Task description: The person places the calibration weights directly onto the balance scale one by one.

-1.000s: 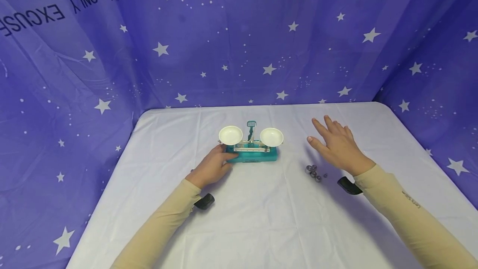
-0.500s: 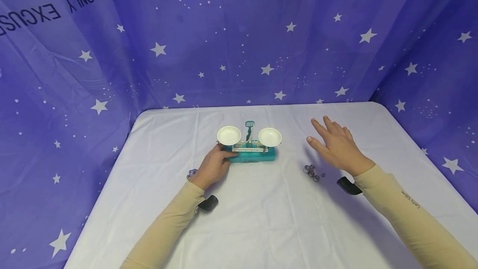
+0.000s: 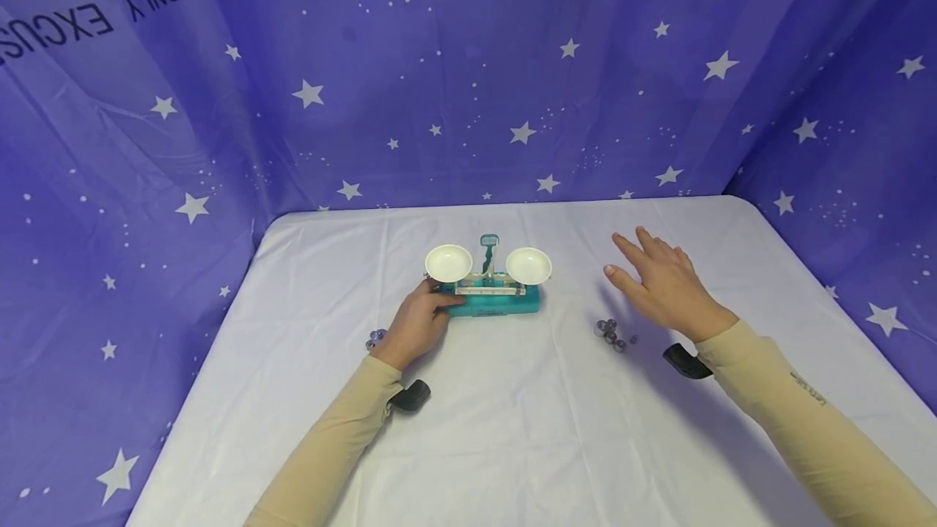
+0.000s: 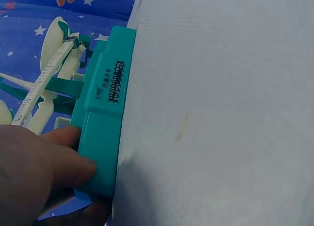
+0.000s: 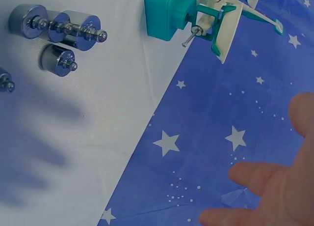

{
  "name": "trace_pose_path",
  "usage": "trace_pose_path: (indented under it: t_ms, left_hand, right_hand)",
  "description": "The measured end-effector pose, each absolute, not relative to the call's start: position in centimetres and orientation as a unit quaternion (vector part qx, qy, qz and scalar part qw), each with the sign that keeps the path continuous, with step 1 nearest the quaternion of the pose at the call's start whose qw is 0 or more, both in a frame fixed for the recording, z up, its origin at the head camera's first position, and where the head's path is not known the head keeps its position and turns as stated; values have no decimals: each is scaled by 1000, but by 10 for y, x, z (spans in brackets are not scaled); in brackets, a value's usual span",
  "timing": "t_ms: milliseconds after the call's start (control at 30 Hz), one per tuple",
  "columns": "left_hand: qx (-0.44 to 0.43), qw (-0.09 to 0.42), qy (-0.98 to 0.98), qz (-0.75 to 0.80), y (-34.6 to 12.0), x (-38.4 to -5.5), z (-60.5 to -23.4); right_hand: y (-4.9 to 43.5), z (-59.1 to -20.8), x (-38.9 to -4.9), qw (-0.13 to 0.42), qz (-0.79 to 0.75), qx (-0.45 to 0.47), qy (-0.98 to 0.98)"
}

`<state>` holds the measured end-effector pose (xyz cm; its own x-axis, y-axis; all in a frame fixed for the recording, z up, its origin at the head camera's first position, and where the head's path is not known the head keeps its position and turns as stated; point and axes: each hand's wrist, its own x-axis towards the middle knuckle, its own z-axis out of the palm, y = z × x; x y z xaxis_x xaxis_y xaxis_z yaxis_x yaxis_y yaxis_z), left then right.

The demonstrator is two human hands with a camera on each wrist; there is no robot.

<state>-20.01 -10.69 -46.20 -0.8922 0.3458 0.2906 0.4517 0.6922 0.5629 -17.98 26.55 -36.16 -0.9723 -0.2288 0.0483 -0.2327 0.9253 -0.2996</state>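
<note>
A teal tray balance (image 3: 494,303) with two white pans (image 3: 529,266) and a ruled beam stands on the white-covered table. My left hand (image 3: 416,324) grips the left end of its base; in the left wrist view, fingers (image 4: 73,167) lie over the teal body (image 4: 105,108), and the lower part of the hand is in shadow. Both pans hold nothing. My right hand (image 3: 662,287) is raised with fingers spread, holding nothing. Nearest to it on the cloth are several shiny metal weights (image 3: 611,337), seen in the right wrist view as knobbed cylinders (image 5: 59,59).
Small shiny bluish pieces (image 3: 376,339) lie just left of my left wrist. A purple-blue curtain (image 3: 439,63) with white stars hangs along the table's far edge and both sides. White cloth (image 3: 512,429) spreads in front of the balance.
My left wrist has turned slightly, and the bluish pieces beside it now show more fully. The head view has shifted a little; the right hand keeps its spread, raised pose.
</note>
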Motion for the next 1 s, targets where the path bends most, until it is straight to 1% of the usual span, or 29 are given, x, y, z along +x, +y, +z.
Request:
trace_pose_path:
  t_ms: [333, 467, 633, 1000]
  left_hand:
    - [-215, 77, -918, -326, -107, -201, -462]
    - [-219, 83, -916, -325, -107, -201, -462]
    - [-218, 82, -916, -327, -107, -200, -462]
    - [-213, 76, -915, -334, -106, -200, -461]
  right_hand:
    - [271, -367, -177, 12, 168, 121, -978]
    - [274, -372, -174, 4, 191, 116, -975]
    - [279, -388, -170, -5, 234, 109, -966]
    - [278, -421, -161, 6, 281, 85, -956]
